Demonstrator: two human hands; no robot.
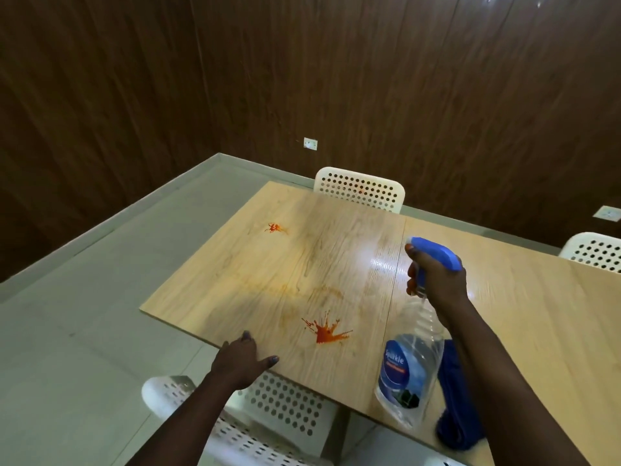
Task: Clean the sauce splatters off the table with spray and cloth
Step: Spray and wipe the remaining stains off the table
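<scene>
A red sauce splatter [327, 332] marks the wooden table [336, 250] near its front edge, and a smaller splatter [275, 227] lies farther back on the left. Faint orange smears sit between them. My right hand [435, 280] grips the blue trigger head of a clear spray bottle [408, 371], held in the air to the right of the near splatter, nozzle toward the left. My left hand [243, 356] rests on the table's front edge, fingers spread. A blue cloth [457, 398] lies on the table partly behind my right forearm.
A white perforated chair [268, 408] stands under the table's front edge below my left hand. Two more white chairs [361, 188] [593, 250] stand on the far side. Dark wood-panelled walls close the room behind; grey floor lies to the left.
</scene>
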